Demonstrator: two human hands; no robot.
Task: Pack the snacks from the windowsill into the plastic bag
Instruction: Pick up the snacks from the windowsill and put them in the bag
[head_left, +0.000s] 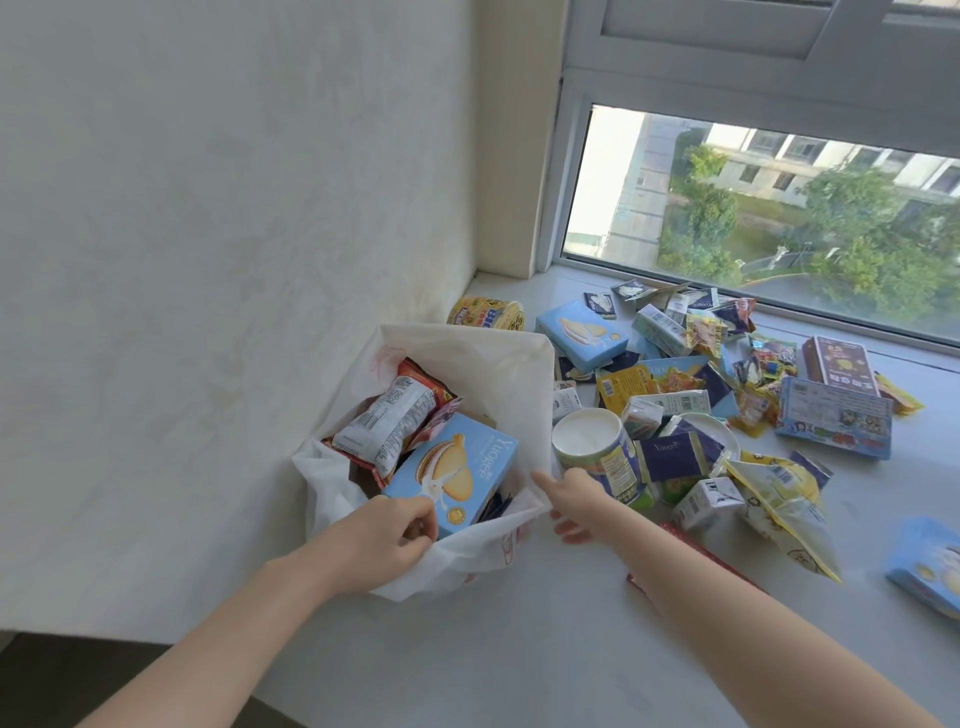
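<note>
Nearest, the left hand (382, 538) has its fingers (418, 525) curled round the near rim of the plastic bag (498, 374), pinching the thin film to hold the mouth up. The right hand (582, 499) lies just beside the bag's right edge, fingers straight and spread, holding nothing. The bag sits at the left end of the windowsill (519, 649), by the wall, with a blue biscuit box (457, 473) and a red-and-white packet (384, 421) inside. It looks limp and slippery, so it likely needs holding at the rim. Just beyond the right hand stands a white-lidded tub (597, 452), probably rigid and best gripped round its wall. Further off, the loose snacks (670, 384), light cartons and crinkly pouches, lie scattered toward the window (779, 208).
</note>
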